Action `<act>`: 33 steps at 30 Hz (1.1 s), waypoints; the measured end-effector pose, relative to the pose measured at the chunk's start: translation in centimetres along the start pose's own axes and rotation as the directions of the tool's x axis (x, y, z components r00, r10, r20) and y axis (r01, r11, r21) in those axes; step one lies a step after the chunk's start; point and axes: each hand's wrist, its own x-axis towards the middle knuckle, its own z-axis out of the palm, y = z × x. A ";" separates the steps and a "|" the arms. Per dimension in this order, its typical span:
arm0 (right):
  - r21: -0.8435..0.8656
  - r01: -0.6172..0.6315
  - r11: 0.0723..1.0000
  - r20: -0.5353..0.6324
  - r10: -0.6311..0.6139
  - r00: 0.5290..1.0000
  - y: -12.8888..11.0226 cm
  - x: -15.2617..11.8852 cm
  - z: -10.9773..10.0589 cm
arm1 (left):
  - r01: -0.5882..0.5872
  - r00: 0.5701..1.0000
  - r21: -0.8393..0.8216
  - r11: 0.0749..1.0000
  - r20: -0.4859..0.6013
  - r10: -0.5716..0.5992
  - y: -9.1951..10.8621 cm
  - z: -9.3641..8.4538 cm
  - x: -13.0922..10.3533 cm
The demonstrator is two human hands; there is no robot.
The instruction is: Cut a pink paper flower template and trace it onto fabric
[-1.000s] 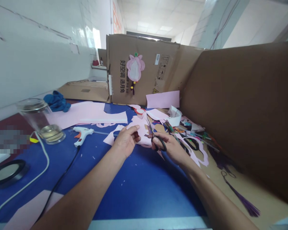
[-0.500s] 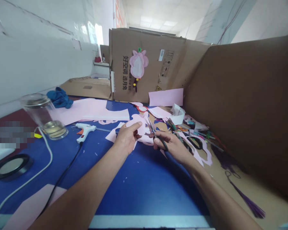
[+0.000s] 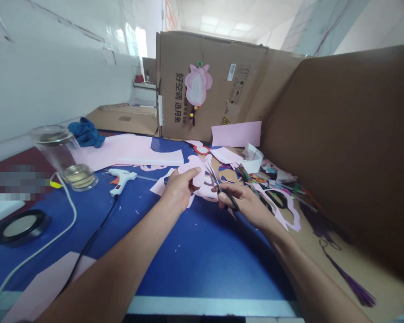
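Between thumb and fingers, my left hand (image 3: 179, 187) grips a piece of pink paper (image 3: 198, 169) with a wavy, rounded outline. My right hand (image 3: 239, 199) is closed around the dark handles of a pair of scissors (image 3: 229, 202). The slim metal blades point up and to the left, lying against the right side of the pink paper. A curled strip of paper hangs near the blades. Part of the paper is hidden behind my left thumb and fingers.
A white glue gun (image 3: 123, 179) with a black cord lies left, near a glass cup (image 3: 76, 172) and a black tape roll (image 3: 20, 226). Pink sheets (image 3: 131, 150) lie behind. Paper scraps and tools clutter the right, before a cardboard wall (image 3: 343, 148); a pink flower-shaped ornament (image 3: 198, 87) hangs at the back.
The whole view has shifted slightly, with the scene sitting a little higher and further right. Both hands keep their hold on the paper and scissors, with little other visible change.
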 end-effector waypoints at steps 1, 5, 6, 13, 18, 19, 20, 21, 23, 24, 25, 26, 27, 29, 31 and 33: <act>0.002 -0.006 1.000 0.002 0.006 1.000 0.0 0.0 0.0 | -0.001 1.000 0.001 1.000 0.000 0.001 0.0 0.0 0.1; 0.009 -0.036 0.999 0.010 0.035 0.999 0.3 0.0 0.0 | -0.004 1.000 0.003 1.000 -0.004 0.004 -0.1 -0.2 0.2; 0.008 -0.033 0.999 0.010 0.033 0.999 0.3 -0.1 0.0 | -0.004 1.000 0.004 1.000 -0.006 0.004 -0.1 -0.2 0.2; 0.001 -0.043 0.999 0.015 0.043 0.999 0.3 -0.1 0.0 | -0.003 1.000 0.008 1.000 -0.011 0.003 -0.1 -0.2 0.2; -0.012 -0.045 0.999 0.022 0.045 0.999 0.3 -0.1 0.0 | 0.005 0.999 0.025 1.000 -0.034 -0.004 -0.1 -0.4 0.4; -0.013 -0.045 0.999 0.022 0.045 0.999 0.3 -0.1 0.0 | 0.005 0.999 0.027 1.000 -0.035 -0.004 -0.1 -0.4 0.5; -0.014 -0.046 0.999 0.024 0.046 0.999 0.4 -0.1 0.0 | 0.006 0.999 0.028 1.000 -0.034 -0.005 -0.1 -0.4 0.5; -0.013 -0.046 0.999 0.026 0.047 0.999 0.5 -0.1 0.0 | 0.006 0.999 0.028 1.000 -0.034 -0.005 -0.1 -0.4 0.5; -0.006 -0.046 0.999 0.029 0.047 0.998 0.6 0.0 0.0 | 0.007 0.999 0.027 1.000 -0.032 -0.006 -0.1 -0.3 0.4; -0.003 -0.045 0.999 0.031 0.045 0.998 0.7 0.0 -0.1 | 0.008 0.999 0.027 1.000 -0.032 -0.007 0.0 -0.3 0.4; -0.001 -0.043 0.999 0.032 0.043 0.999 0.7 0.0 -0.1 | 0.009 0.999 0.028 1.000 -0.033 -0.008 0.0 -0.3 0.4; -0.001 -0.039 0.999 0.034 0.039 0.999 0.7 0.0 -0.1 | 0.010 0.999 0.028 1.000 -0.035 -0.009 0.0 -0.3 0.4; -0.003 -0.035 0.999 0.036 0.035 0.999 0.7 0.0 -0.1 | 0.011 0.999 0.028 1.000 -0.039 -0.010 0.0 -0.3 0.4; -0.004 -0.031 0.999 0.041 0.032 0.999 0.5 0.0 0.0 | 0.011 0.999 0.028 1.000 -0.045 -0.010 0.0 -0.3 0.4; -0.004 -0.031 1.000 0.045 0.031 0.999 0.4 0.0 0.0 | 0.012 0.999 0.028 1.000 -0.045 -0.011 0.0 -0.3 0.4; -0.008 -0.030 1.000 0.045 0.030 0.999 0.3 0.0 0.0 | 0.012 0.999 0.028 1.000 -0.044 -0.011 0.0 -0.4 0.4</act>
